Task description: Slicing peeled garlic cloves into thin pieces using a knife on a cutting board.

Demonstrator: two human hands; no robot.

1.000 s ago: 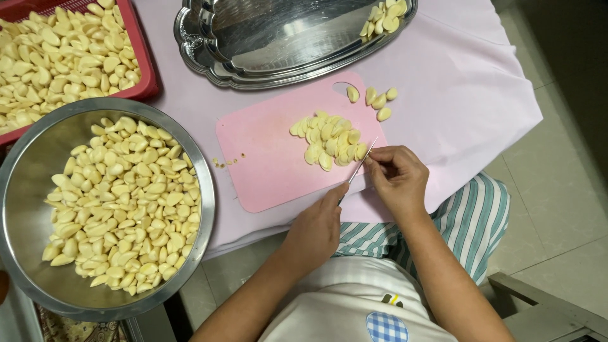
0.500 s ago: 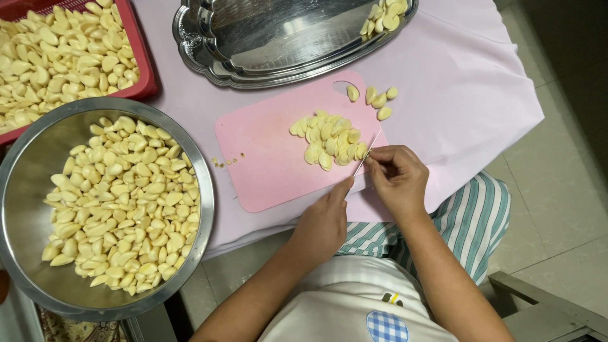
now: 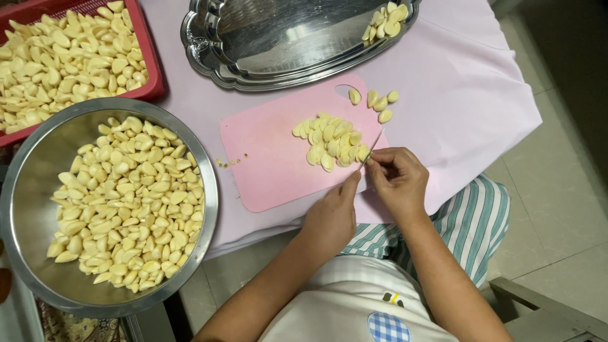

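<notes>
On a lilac-clothed table (image 3: 481, 95), steel bowl (image 3: 25, 190) of peeled garlic, red basket (image 3: 154, 69), silver tray (image 3: 266, 57), pink cutting board (image 3: 272, 164), garlic pile (image 3: 330, 144), right hand (image 3: 400, 180) clasping a knife (image 3: 373, 147), left hand (image 3: 329, 218) fingers pressed together at the board's edge.

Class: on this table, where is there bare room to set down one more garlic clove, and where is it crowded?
Free: the pink cutting board's left half, between the clove pile and steel bowl; also the silver tray's middle. Crowded: bowl, red basket, and around both hands.
</notes>
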